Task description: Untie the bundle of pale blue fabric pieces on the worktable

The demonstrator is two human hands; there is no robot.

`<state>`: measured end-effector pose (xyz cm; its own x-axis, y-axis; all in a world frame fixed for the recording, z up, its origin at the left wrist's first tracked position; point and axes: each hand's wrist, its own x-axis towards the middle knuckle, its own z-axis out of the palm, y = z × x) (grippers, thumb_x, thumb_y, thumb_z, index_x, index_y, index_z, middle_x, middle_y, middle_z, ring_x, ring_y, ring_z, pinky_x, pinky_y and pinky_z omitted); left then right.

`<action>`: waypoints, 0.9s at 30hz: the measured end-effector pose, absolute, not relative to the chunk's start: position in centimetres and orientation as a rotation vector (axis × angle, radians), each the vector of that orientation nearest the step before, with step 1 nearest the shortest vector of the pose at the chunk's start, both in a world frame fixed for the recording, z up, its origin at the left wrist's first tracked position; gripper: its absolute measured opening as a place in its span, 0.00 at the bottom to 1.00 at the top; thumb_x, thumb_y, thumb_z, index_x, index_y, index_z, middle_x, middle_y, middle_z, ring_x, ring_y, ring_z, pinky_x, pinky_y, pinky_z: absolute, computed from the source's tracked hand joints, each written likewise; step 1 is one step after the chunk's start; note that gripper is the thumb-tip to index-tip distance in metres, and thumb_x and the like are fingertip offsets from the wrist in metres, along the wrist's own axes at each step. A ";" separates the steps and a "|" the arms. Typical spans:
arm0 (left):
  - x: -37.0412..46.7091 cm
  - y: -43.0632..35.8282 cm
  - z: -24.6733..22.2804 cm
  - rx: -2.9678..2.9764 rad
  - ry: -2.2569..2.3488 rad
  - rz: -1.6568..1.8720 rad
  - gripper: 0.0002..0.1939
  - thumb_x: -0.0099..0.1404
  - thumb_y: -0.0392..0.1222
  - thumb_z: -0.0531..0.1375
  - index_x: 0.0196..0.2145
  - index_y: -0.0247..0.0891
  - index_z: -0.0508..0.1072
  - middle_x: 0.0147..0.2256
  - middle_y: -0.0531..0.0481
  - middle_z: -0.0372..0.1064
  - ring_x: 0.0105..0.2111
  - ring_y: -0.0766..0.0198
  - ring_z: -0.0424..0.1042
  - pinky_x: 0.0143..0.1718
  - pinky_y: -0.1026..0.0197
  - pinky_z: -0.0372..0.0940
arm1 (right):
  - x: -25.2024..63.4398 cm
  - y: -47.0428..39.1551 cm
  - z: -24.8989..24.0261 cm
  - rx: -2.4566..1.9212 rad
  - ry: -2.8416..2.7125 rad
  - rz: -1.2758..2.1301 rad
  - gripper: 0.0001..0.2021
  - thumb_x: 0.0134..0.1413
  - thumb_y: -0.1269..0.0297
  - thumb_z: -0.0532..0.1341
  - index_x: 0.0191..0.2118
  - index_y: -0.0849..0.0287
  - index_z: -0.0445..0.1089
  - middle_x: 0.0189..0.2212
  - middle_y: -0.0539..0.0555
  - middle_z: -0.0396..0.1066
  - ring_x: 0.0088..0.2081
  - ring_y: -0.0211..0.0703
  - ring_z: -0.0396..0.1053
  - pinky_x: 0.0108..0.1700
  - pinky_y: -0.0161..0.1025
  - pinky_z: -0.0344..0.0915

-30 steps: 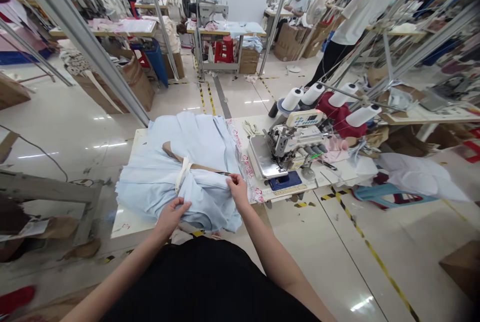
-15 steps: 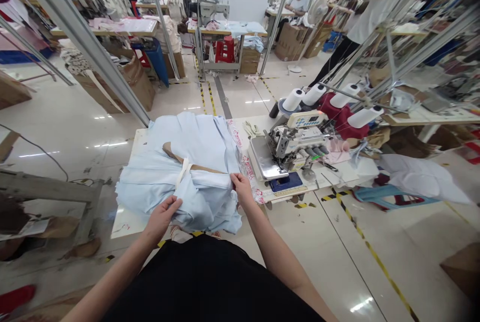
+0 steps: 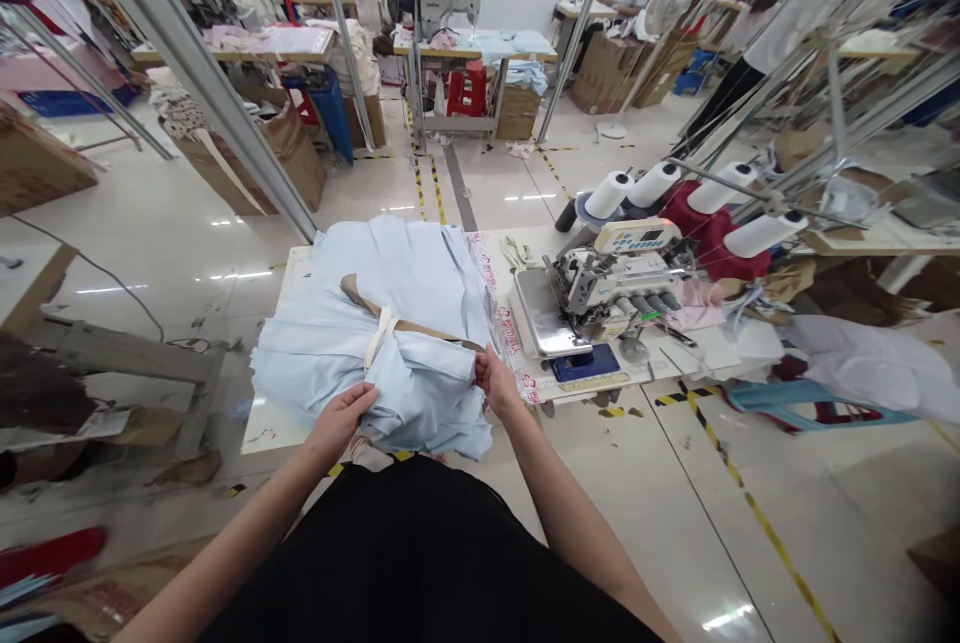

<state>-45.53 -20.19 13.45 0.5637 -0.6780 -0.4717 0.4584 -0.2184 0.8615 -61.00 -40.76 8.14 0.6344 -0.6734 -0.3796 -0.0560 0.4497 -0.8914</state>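
Note:
A heap of light blue fabric [image 3: 397, 248] covers the left part of the white worktable. My left hand [image 3: 345, 416] is closed in a pinch on the fabric at the heap's near side. To the right, my right hand [image 3: 496, 381] has its fingers curled together on the fabric's right edge, fingertips partly hidden. A brown strip [image 3: 405, 325], narrow and stiff-looking, lies across the heap, its right end just above my right fingers. Over it runs a short white strip [image 3: 381, 335], which hangs toward my left hand.
Right of the fabric stands an overlock sewing machine [image 3: 611, 278] with white thread cones [image 3: 724, 188] behind it. A blue flat object [image 3: 585, 363] and a ruler [image 3: 594, 382] lie before it. A metal post [image 3: 217, 83] rises at the table's far left corner. Other people work farther back.
The view has turned slightly left, so everything sits farther right. My right hand has moved a little toward me and its fingers have curled in more. My left hand keeps its pinch.

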 end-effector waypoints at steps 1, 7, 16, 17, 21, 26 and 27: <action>-45.6 -20.2 13.6 1.450 -0.193 -1.061 0.26 0.37 0.57 0.71 0.24 0.34 0.69 0.23 0.54 0.61 0.26 0.67 0.60 0.28 0.68 0.61 | -61.1 -40.8 8.3 -1.015 0.811 -0.408 0.35 0.47 0.30 0.50 0.29 0.63 0.71 0.24 0.57 0.70 0.26 0.42 0.66 0.27 0.35 0.59; -45.7 -20.1 14.1 1.410 -0.142 -1.087 0.25 0.36 0.55 0.72 0.22 0.34 0.69 0.22 0.54 0.62 0.25 0.69 0.60 0.28 0.69 0.61 | -61.7 -40.8 9.0 -0.868 0.801 -0.331 0.31 0.59 0.39 0.46 0.30 0.63 0.71 0.26 0.57 0.71 0.24 0.39 0.66 0.29 0.33 0.59; -45.4 -20.1 14.1 1.390 -0.094 -1.076 0.24 0.33 0.51 0.74 0.21 0.34 0.70 0.22 0.54 0.64 0.25 0.68 0.62 0.28 0.69 0.63 | -61.9 -40.5 9.0 -0.820 0.778 -0.354 0.31 0.61 0.41 0.41 0.30 0.63 0.69 0.23 0.56 0.70 0.23 0.39 0.65 0.29 0.33 0.60; -45.4 -20.1 14.1 1.390 -0.091 -1.076 0.24 0.33 0.51 0.74 0.21 0.33 0.70 0.22 0.54 0.64 0.25 0.68 0.62 0.28 0.69 0.64 | -61.9 -40.5 8.9 -0.828 0.773 -0.361 0.31 0.61 0.40 0.42 0.30 0.63 0.69 0.23 0.56 0.69 0.23 0.39 0.65 0.29 0.33 0.60; -45.2 -20.1 13.9 1.395 -0.083 -1.073 0.24 0.32 0.50 0.74 0.21 0.33 0.70 0.22 0.54 0.64 0.25 0.70 0.61 0.27 0.71 0.62 | -62.0 -40.4 8.7 -0.898 0.746 -0.395 0.33 0.53 0.33 0.45 0.30 0.62 0.67 0.22 0.55 0.68 0.23 0.39 0.65 0.29 0.34 0.61; -45.3 -20.3 14.0 1.401 -0.094 -1.070 0.23 0.33 0.49 0.74 0.22 0.33 0.70 0.23 0.55 0.63 0.25 0.70 0.61 0.27 0.71 0.62 | -61.8 -40.3 8.5 -1.104 0.713 -0.496 0.30 0.43 0.34 0.57 0.31 0.61 0.66 0.22 0.51 0.64 0.23 0.39 0.61 0.29 0.36 0.60; -45.4 -20.3 14.0 1.403 -0.101 -1.069 0.23 0.33 0.49 0.74 0.22 0.33 0.70 0.23 0.55 0.63 0.25 0.70 0.61 0.27 0.70 0.62 | -61.6 -40.0 8.6 -1.164 0.708 -0.534 0.27 0.42 0.37 0.60 0.32 0.61 0.66 0.23 0.50 0.63 0.24 0.38 0.61 0.29 0.36 0.59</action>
